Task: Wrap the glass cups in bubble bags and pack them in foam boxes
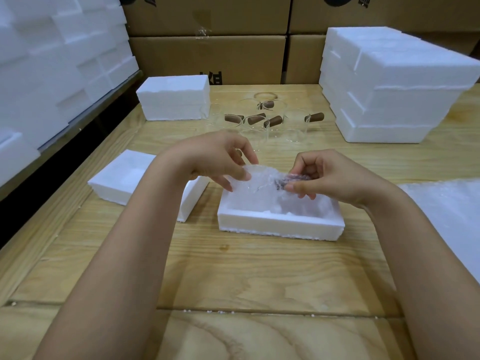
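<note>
- Left hand (pixel 220 159) pinches the left edge of the bubble-bagged cup (pixel 262 185), thumb and fingers curled on the wrap.
- Right hand (pixel 330 175) grips the bagged cup's right end, fingers curled round the brown handle (pixel 284 181) that shows through the wrap.
- Bagged cup sits between both hands, just above the open foam box (pixel 280 224); contact with the box is unclear.
- Foam lid (pixel 122 178) lies left of the box on the surface (pixel 233 276).
- Bare glass cups (pixel 262 120) stand behind the hands, well apart.
- Foam box stack (pixel 389 87) at far right.
</note>
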Demonstrator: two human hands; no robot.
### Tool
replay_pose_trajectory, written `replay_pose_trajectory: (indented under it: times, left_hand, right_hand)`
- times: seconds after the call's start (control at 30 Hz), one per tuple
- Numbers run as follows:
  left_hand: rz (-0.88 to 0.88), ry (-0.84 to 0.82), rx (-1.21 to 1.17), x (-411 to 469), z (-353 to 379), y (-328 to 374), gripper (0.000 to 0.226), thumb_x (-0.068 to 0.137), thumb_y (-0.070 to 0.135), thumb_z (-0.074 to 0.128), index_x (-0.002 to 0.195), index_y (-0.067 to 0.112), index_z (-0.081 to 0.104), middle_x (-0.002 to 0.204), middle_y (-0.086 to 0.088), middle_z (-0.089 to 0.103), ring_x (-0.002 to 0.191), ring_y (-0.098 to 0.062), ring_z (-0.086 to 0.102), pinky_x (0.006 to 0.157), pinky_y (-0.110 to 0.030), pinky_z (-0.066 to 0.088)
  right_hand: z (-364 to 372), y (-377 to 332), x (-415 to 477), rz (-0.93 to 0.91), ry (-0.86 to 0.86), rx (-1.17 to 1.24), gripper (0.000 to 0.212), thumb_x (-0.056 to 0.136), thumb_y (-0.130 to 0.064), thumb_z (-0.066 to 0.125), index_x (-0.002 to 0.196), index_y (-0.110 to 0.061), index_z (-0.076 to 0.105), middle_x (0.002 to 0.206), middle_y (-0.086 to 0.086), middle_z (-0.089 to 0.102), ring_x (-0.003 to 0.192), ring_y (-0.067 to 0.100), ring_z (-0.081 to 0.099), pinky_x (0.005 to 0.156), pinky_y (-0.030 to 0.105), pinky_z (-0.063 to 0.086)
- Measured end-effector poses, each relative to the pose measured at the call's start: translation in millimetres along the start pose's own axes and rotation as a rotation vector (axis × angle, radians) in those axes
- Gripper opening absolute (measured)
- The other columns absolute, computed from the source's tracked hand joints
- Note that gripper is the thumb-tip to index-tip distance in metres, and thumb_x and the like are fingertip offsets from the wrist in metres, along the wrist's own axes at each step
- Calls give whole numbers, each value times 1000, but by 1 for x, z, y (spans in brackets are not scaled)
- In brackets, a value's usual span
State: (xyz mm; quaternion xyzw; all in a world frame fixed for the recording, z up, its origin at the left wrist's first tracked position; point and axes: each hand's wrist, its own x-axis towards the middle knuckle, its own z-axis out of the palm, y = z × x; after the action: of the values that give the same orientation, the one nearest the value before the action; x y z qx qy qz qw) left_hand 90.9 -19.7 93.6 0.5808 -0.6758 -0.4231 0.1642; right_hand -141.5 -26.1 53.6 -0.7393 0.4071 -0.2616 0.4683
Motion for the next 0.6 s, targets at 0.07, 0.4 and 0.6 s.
replay_pose_trajectory:
  times: [0.07, 0.4, 0.6]
  left_hand:
    - [25, 19, 36, 1, 1, 0, 23, 82, -1, 71, 94, 17, 68, 97, -7, 61, 74, -11, 65, 56, -20, 55]
    - [163, 145, 159, 7, 8, -5, 21, 83, -5, 67, 81, 15, 67, 89, -2, 68, 61, -8, 65, 52, -18, 51]
    - [239, 197, 178, 6, 14, -11, 19, 84, 2, 67, 79, 20, 66, 88, 7, 67, 62, 0, 59, 52, -13, 47]
  right_hand:
    - [1, 1, 1, -2, -6, -30, 15, 77, -7, 75, 74, -11, 62, 63, -1, 68, 57, 7, 58, 51, 17, 44]
    - [4, 5, -1, -91, 71, -281, 19, 76, -15, 77, 74, -15, 58, 83, 9, 68, 85, 32, 63, 83, 49, 51]
    - [4, 4, -1, -81, 64, -306, 17, 76, -16, 77, 77, -15, 59, 87, 5, 67, 89, 29, 62, 86, 49, 49]
